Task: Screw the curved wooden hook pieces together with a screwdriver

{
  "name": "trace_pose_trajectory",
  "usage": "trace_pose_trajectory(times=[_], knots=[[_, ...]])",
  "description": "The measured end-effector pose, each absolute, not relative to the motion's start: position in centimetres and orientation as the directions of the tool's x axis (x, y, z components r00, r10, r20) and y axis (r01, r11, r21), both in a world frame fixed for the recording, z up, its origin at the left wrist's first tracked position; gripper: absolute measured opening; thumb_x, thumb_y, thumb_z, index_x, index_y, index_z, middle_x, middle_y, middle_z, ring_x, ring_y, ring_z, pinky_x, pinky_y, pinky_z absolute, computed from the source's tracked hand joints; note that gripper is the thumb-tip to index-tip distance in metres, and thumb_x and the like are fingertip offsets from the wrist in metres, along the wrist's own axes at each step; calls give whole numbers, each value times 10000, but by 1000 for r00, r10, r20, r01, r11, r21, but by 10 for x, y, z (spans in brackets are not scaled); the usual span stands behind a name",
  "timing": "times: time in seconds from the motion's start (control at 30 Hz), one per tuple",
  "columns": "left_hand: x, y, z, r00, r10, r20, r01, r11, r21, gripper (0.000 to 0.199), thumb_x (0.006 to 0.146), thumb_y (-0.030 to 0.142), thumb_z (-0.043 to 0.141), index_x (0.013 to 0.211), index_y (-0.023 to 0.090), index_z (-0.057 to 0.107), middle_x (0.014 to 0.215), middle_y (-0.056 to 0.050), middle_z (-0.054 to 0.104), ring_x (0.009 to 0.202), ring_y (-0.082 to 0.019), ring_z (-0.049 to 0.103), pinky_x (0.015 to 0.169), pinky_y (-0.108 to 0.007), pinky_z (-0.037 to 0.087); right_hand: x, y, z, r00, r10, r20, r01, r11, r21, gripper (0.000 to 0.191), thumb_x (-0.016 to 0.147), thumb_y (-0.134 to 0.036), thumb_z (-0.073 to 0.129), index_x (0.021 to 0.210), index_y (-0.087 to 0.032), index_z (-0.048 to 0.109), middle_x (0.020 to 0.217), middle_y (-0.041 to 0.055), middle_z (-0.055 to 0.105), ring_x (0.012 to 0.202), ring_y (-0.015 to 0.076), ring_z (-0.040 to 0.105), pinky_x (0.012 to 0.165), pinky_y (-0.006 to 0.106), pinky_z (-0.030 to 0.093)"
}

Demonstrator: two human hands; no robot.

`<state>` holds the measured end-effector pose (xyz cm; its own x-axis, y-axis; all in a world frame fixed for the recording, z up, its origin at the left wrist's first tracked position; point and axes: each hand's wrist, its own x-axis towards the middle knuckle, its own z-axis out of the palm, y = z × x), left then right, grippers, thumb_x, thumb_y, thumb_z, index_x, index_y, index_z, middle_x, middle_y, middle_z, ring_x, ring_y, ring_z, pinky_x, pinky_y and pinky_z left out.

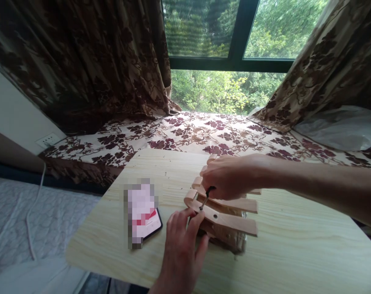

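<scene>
My right hand [224, 175] is closed round a screwdriver [205, 200], its dark handle mostly hidden in the fist. The thin shaft slants down, its tip at a small dark screw [201, 208] in the nearest curved wooden piece [231, 223]. A second dark screw [215, 216] sits further along that piece. My left hand [183, 241] grips the near edge of the same piece, fingertips beside the screwdriver tip. Several similar wooden pieces stand in a row behind it, partly covered by my right hand. Under them is a brown block wrapped in shiny film [234, 241].
A phone [147, 216] with a lit, blurred screen lies left of my hands on the pale wooden table [112, 245]. Beyond are a floral-covered window ledge [197, 130] and curtains [136, 61]. A clear plastic bag [341, 126] rests at right; a white cable [29, 216] hangs at left.
</scene>
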<state>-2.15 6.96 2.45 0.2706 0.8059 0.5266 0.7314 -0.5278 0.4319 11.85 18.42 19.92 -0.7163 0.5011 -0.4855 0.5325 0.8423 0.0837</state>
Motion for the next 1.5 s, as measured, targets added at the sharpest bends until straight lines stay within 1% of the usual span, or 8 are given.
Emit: trace_pose_trajectory(times=[0.17, 0.3, 0.5, 0.7, 0.93, 1.1, 1.3, 1.5], knots=[[-19, 71, 27, 259, 814, 519, 723, -520, 454, 449, 786, 68, 530, 1200, 225, 451, 1093, -95, 522, 990, -262, 522, 870, -518, 466, 123, 179, 193, -756, 540, -369, 534, 836, 128, 152, 836, -159, 540, 850, -127, 688, 737, 65, 635, 560, 110, 464, 505, 287, 262], [-18, 71, 27, 258, 815, 518, 719, -520, 461, 438, 790, 66, 532, 1194, 219, 455, 1092, -96, 521, 1003, -267, 516, 878, -523, 460, 125, 175, 190, -853, 473, -220, 442, 880, 175, 101, 839, -139, 568, 839, -127, 668, 754, 69, 623, 581, 120, 471, 504, 298, 237], [-19, 70, 24, 249, 803, 541, 738, -519, 431, 432, 796, 77, 529, 1202, 206, 460, 1104, -107, 519, 1037, -276, 510, 882, -517, 468, 125, 175, 187, -897, 356, -263, 329, 933, 144, 124, 839, -85, 555, 774, -127, 651, 741, 59, 641, 621, 129, 494, 526, 285, 263], [-21, 70, 24, 263, 808, 527, 737, -521, 431, 441, 804, 85, 528, 1219, 214, 456, 1123, -100, 515, 1049, -253, 511, 914, -475, 458, 127, 176, 192, -780, 497, -381, 486, 864, 133, 171, 852, -157, 527, 768, -138, 675, 738, 63, 673, 571, 122, 505, 492, 285, 229], [-21, 71, 24, 275, 812, 515, 731, -524, 436, 445, 810, 78, 529, 1226, 214, 449, 1136, -101, 499, 1058, -253, 490, 909, -483, 455, 131, 181, 193, -717, 594, -363, 623, 781, 48, 182, 779, -215, 528, 695, -161, 680, 622, 44, 632, 494, 111, 421, 483, 273, 241], [-20, 71, 23, 268, 804, 531, 743, -523, 418, 440, 809, 77, 522, 1223, 204, 451, 1129, -109, 504, 1070, -272, 487, 912, -527, 448, 134, 174, 196, -817, 496, -292, 511, 859, 30, 175, 813, -105, 512, 876, -155, 667, 739, 46, 642, 581, 127, 495, 498, 273, 263], [-22, 71, 22, 288, 807, 515, 744, -527, 410, 466, 811, 85, 536, 1247, 213, 435, 1143, -110, 497, 1082, -272, 481, 916, -526, 454, 134, 174, 184, -912, 347, -220, 334, 938, 94, 142, 853, -93, 524, 838, -148, 654, 776, 50, 640, 608, 141, 502, 475, 285, 245], [-24, 69, 23, 275, 817, 507, 736, -518, 436, 451, 817, 89, 523, 1239, 224, 439, 1142, -102, 499, 1076, -261, 488, 933, -507, 447, 129, 175, 184, -840, 431, -330, 436, 898, 65, 172, 867, -138, 504, 806, -145, 665, 705, 47, 646, 547, 122, 486, 474, 285, 233]])
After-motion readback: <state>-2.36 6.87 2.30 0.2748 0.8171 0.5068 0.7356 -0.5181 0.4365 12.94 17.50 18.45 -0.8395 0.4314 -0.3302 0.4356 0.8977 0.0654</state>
